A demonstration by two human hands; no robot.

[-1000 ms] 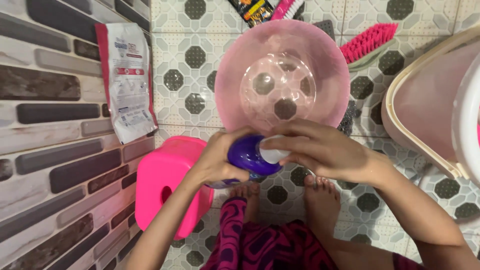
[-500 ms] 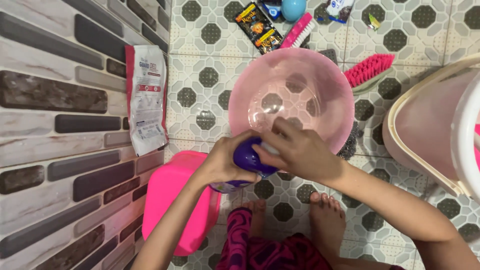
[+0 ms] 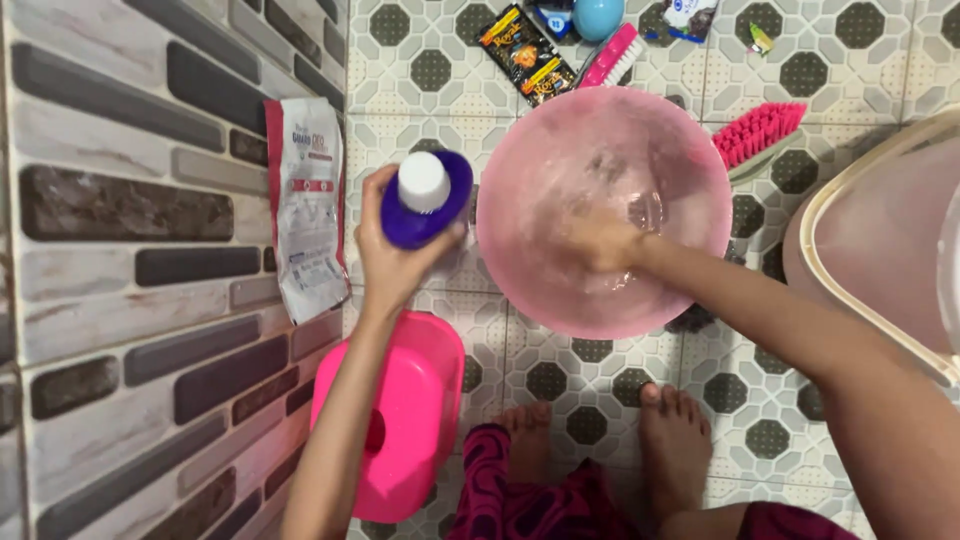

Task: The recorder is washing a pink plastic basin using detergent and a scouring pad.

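My left hand [image 3: 392, 262] holds a purple bottle [image 3: 428, 205] with a white cap, upright, to the left of a pink plastic basin [image 3: 520, 180]. My right hand [image 3: 603, 243] reaches down inside the basin, in cloudy water, and looks blurred. Its fingers are partly hidden in the water. The basin stands on a patterned tile floor, in front of my bare feet [image 3: 675, 445].
A pink low stool [image 3: 420, 400] sits beside the brick-patterned wall [image 3: 130, 300]. A white and red pouch [image 3: 308, 200] leans on that wall. Two pink brushes [image 3: 757, 135], sachets [image 3: 525, 55] and a blue round object [image 3: 598, 15] lie beyond the basin. A big pinkish tub [image 3: 880, 240] stands at right.
My hands were together on the bottle over the basin's near edge. Now the left hand has carried the bottle away to the left, and the right hand has gone into the basin.
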